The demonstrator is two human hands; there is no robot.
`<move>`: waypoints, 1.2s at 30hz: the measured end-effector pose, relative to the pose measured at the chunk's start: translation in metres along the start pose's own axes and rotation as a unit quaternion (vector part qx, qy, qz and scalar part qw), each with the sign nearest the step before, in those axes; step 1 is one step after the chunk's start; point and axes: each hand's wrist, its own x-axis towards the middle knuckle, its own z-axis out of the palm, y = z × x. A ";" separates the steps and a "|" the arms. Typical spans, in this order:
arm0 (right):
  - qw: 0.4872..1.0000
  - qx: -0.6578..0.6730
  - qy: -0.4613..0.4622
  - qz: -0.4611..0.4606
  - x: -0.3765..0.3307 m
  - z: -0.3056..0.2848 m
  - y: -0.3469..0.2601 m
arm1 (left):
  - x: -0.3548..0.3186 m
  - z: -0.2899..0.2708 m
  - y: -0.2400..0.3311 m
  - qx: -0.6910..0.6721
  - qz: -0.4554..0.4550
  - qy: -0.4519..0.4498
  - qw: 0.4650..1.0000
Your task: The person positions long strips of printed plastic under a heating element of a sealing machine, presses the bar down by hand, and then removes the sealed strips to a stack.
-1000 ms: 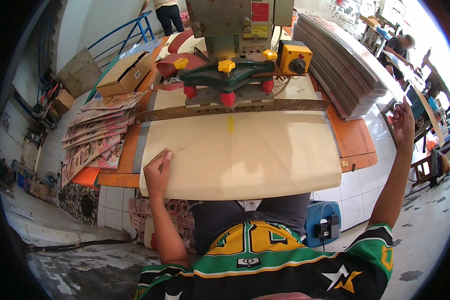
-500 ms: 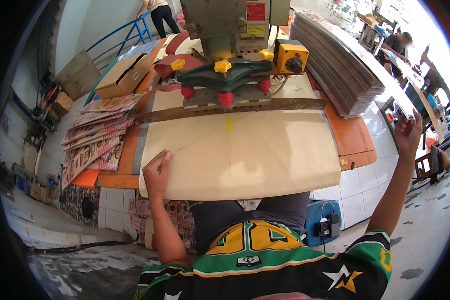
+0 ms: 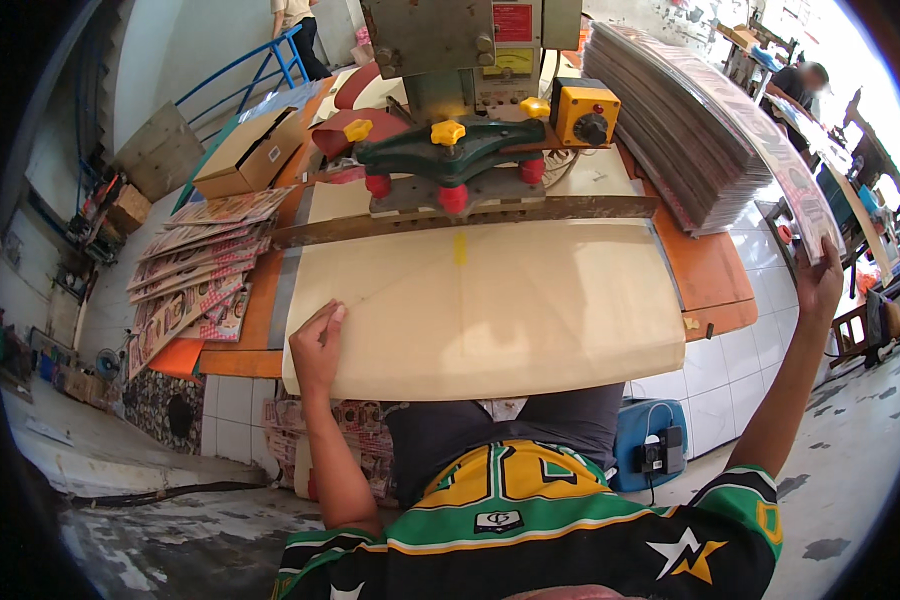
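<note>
My right hand (image 3: 820, 283) is out at the far right, its grip pinching the near end of a long, flexible printed sheet (image 3: 803, 200); the sheet bends in a shallow arc off the top of a thick, layered stack (image 3: 685, 150) with pale, ragged edges. My left hand (image 3: 316, 345) rests, fingers curled, on the left side of a smooth cream sheet (image 3: 550, 310); I cannot tell whether that grip has hold of anything. The cream sheet spans the orange tabletop (image 3: 715, 275), faintly creased, its rounded near edge overhanging my lap. Beyond it I see a straight, worn metal bar (image 3: 590, 208) beneath a dark green cast bracket (image 3: 490, 143) with lobed yellow knobs (image 3: 448, 132) and squat red cylinders (image 3: 453, 198). Stiff, flat printed pieces (image 3: 205, 245) lie fanned at left, near a brown cardboard box (image 3: 245, 155).
</note>
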 end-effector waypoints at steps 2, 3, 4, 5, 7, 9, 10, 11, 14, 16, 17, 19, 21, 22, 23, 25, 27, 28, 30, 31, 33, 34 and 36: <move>1.000 0.018 0.004 -0.015 -0.008 -0.012 -0.001 | 0.000 0.000 0.000 0.003 0.004 -0.001 1.000; 0.999 0.028 0.006 -0.022 -0.008 -0.027 -0.002 | 0.001 0.001 0.001 0.002 0.006 -0.003 1.000; 0.998 0.027 0.042 -0.038 -0.007 -0.042 -0.003 | 0.002 0.002 0.001 -0.002 0.004 -0.005 1.000; 0.996 0.029 0.073 -0.045 -0.014 -0.044 0.000 | 0.001 0.001 0.002 0.000 -0.001 -0.004 1.000; 0.989 0.033 0.133 -0.059 -0.034 -0.041 0.007 | -0.002 -0.003 0.004 0.008 -0.011 -0.003 1.000; 0.971 0.059 0.211 -0.094 -0.042 -0.063 0.002 | 0.000 0.000 0.006 0.008 -0.018 -0.005 1.000; 0.962 0.089 0.236 -0.108 -0.048 -0.066 0.004 | -0.001 -0.001 0.006 0.010 -0.019 -0.005 1.000; 0.950 0.120 0.260 -0.122 -0.055 -0.070 0.005 | -0.001 -0.003 0.006 0.013 -0.020 -0.006 1.000; 0.967 0.138 0.154 -0.146 -0.056 -0.170 0.018 | 0.001 0.002 0.003 0.003 -0.017 -0.008 1.000; 0.965 0.167 0.155 -0.133 -0.072 -0.177 0.036 | 0.000 -0.001 0.003 0.008 -0.019 -0.006 1.000; 0.963 0.180 0.157 -0.128 -0.081 -0.180 0.043 | 0.000 -0.002 0.005 0.010 -0.020 -0.006 1.000; 0.972 0.190 0.087 -0.107 -0.093 -0.198 0.052 | 0.001 0.000 0.005 0.014 -0.021 -0.008 1.000; 0.978 0.176 0.071 -0.089 -0.100 -0.202 0.059 | 0.001 0.000 0.006 0.024 -0.023 -0.007 0.999; 0.978 0.180 0.071 -0.072 -0.104 -0.204 0.061 | 0.001 0.000 0.005 0.020 -0.021 -0.010 1.000; 0.979 0.185 0.070 -0.053 -0.109 -0.198 0.065 | 0.001 -0.002 0.003 0.018 -0.020 -0.011 1.000; 0.977 0.201 -0.071 -0.004 -0.117 -0.184 0.067 | 0.001 -0.002 0.002 0.015 -0.017 -0.012 1.000; 0.930 0.218 -0.289 0.059 -0.120 -0.163 0.062 | 0.001 -0.001 0.004 0.015 -0.014 -0.013 1.000; 0.900 0.220 -0.366 0.093 -0.119 -0.153 0.061 | 0.000 -0.001 0.005 -0.007 -0.038 -0.012 0.999; 0.906 0.203 -0.349 0.124 -0.119 -0.138 0.065 | -0.001 -0.002 0.007 -0.051 -0.087 -0.012 0.995; 0.927 0.175 -0.309 0.120 -0.121 -0.134 0.068 | -0.002 -0.003 -0.002 -0.109 -0.076 -0.023 0.991; 0.995 0.038 -0.093 0.020 -0.126 -0.126 0.085 | -0.003 -0.008 -0.031 -0.224 -0.048 -0.042 0.972; 0.995 0.012 -0.098 0.013 -0.124 -0.118 0.090 | -0.002 -0.011 -0.040 -0.264 -0.034 -0.060 0.962; 0.993 0.010 -0.116 0.032 -0.125 -0.099 0.098 | 0.000 -0.013 -0.046 -0.346 -0.005 -0.095 0.933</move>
